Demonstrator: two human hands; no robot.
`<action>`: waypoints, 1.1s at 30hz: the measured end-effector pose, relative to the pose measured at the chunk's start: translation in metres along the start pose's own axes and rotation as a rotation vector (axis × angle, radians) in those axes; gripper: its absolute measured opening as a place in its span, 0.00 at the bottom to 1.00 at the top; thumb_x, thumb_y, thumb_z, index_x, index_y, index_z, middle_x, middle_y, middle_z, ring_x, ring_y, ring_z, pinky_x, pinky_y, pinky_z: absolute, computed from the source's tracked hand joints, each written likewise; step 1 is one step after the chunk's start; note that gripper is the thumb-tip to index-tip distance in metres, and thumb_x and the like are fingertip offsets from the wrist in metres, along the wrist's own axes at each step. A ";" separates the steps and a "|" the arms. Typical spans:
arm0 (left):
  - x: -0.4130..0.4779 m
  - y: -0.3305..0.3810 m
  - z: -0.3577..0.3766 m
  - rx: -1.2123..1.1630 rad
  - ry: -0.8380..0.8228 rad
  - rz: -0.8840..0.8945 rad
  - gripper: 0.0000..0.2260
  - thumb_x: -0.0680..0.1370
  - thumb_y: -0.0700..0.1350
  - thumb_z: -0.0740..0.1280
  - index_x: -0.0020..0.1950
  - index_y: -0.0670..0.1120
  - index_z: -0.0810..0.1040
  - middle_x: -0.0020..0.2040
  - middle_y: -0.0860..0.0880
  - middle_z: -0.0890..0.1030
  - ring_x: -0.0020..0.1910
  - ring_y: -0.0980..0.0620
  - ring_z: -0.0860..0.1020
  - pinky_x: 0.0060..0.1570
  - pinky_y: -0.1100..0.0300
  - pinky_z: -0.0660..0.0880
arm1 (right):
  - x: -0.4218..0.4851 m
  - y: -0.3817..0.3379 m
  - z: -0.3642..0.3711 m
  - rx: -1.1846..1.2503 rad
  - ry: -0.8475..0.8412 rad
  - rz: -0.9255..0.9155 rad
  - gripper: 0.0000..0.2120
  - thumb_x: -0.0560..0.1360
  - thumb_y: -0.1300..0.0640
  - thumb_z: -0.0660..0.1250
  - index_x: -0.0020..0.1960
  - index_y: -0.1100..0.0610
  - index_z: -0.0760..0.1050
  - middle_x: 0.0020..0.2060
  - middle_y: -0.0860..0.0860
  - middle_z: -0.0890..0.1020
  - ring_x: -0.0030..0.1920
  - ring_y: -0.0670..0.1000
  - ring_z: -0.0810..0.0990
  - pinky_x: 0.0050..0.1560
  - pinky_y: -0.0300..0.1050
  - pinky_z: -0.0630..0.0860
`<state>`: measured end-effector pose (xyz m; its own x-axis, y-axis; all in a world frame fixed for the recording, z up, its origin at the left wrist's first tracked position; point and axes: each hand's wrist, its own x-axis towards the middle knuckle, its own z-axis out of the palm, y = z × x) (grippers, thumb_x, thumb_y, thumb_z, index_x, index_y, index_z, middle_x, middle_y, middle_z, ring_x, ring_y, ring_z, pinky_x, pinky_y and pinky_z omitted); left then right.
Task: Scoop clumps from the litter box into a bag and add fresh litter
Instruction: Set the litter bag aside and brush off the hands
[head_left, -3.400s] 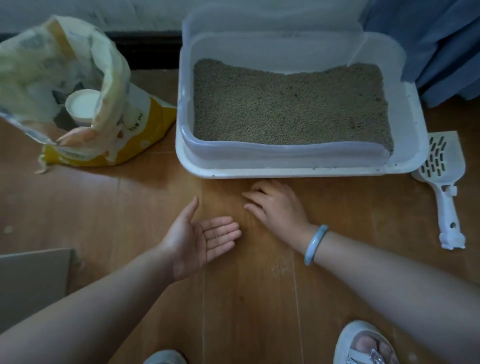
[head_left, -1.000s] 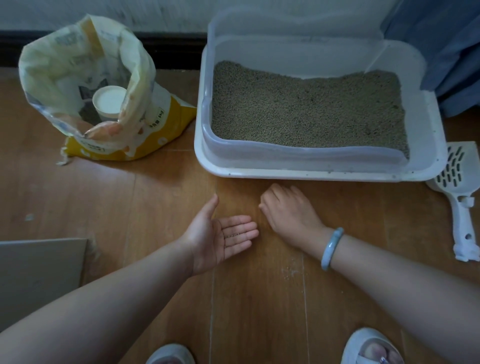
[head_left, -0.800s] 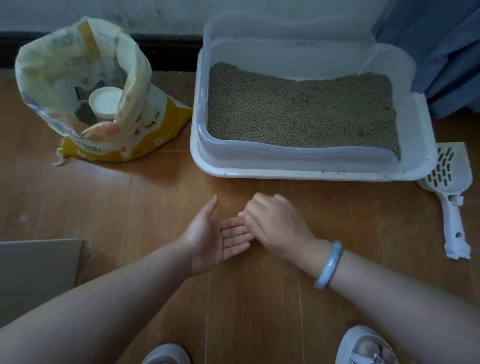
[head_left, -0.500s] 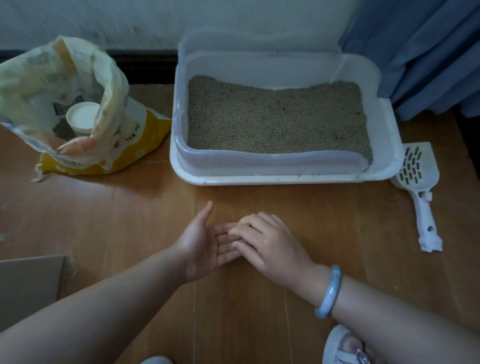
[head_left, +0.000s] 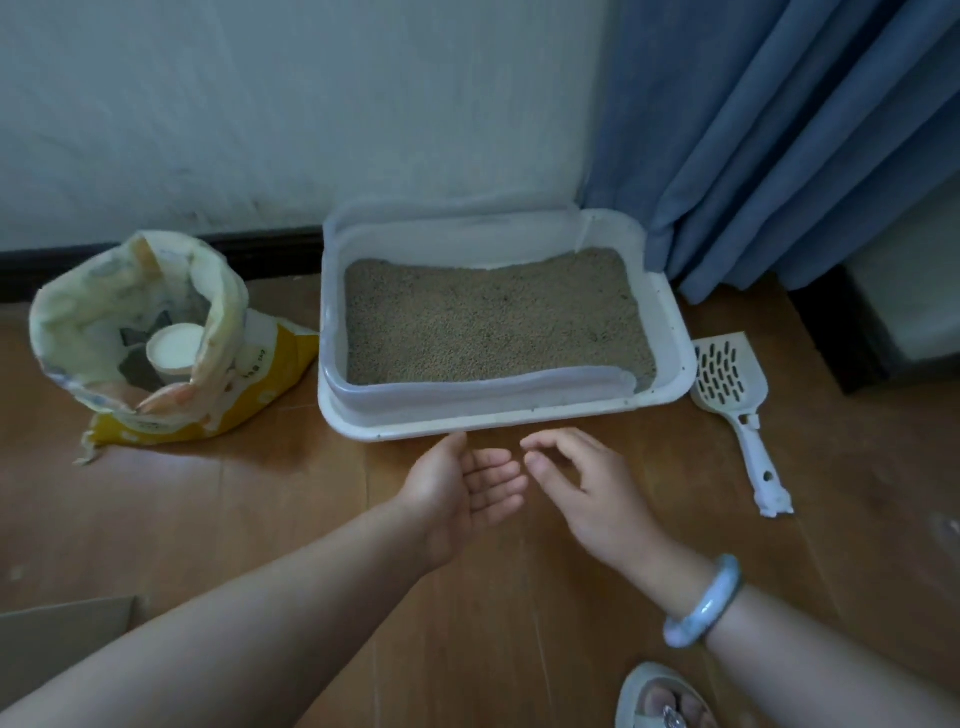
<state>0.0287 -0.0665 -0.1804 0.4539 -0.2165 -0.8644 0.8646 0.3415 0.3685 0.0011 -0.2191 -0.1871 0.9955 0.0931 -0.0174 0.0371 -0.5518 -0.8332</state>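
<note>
Where the right hand rested its fingers on the palm of the left hand a moment ago, the two now hover just apart: left palm-up, fingers together; right loosely curled, holding nothing visible. The white litter box sits on the floor just beyond, filled level with tan litter. Whether any grains lie in the palm cannot be made out.

White litter box of tan litter lies flat between an open yellow bag, seemingly holding a cup, and a slotted scoop.
</note>
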 end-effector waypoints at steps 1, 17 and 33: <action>-0.007 0.008 0.007 -0.012 -0.017 0.021 0.24 0.83 0.53 0.49 0.46 0.39 0.77 0.36 0.43 0.83 0.34 0.49 0.83 0.34 0.57 0.80 | 0.004 -0.009 -0.007 0.100 0.032 0.078 0.08 0.77 0.53 0.64 0.48 0.56 0.79 0.45 0.46 0.83 0.47 0.41 0.79 0.50 0.32 0.72; -0.262 0.174 0.175 -0.580 -0.160 0.389 0.25 0.82 0.55 0.48 0.55 0.39 0.78 0.52 0.42 0.84 0.54 0.46 0.80 0.56 0.54 0.73 | 0.088 -0.318 -0.167 1.667 0.577 0.703 0.15 0.81 0.52 0.55 0.47 0.60 0.76 0.45 0.55 0.81 0.49 0.51 0.80 0.53 0.42 0.74; -0.593 0.291 0.327 -0.495 -0.181 0.429 0.24 0.82 0.54 0.49 0.55 0.39 0.78 0.52 0.42 0.84 0.53 0.46 0.81 0.58 0.52 0.72 | 0.065 -0.603 -0.383 1.698 0.508 0.687 0.15 0.80 0.52 0.58 0.44 0.59 0.78 0.40 0.56 0.85 0.40 0.51 0.85 0.45 0.45 0.81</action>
<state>0.0817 -0.1381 0.5512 0.8007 -0.1033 -0.5901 0.4190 0.8006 0.4284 0.0767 -0.1980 0.5261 0.7385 -0.1496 -0.6574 -0.1191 0.9308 -0.3457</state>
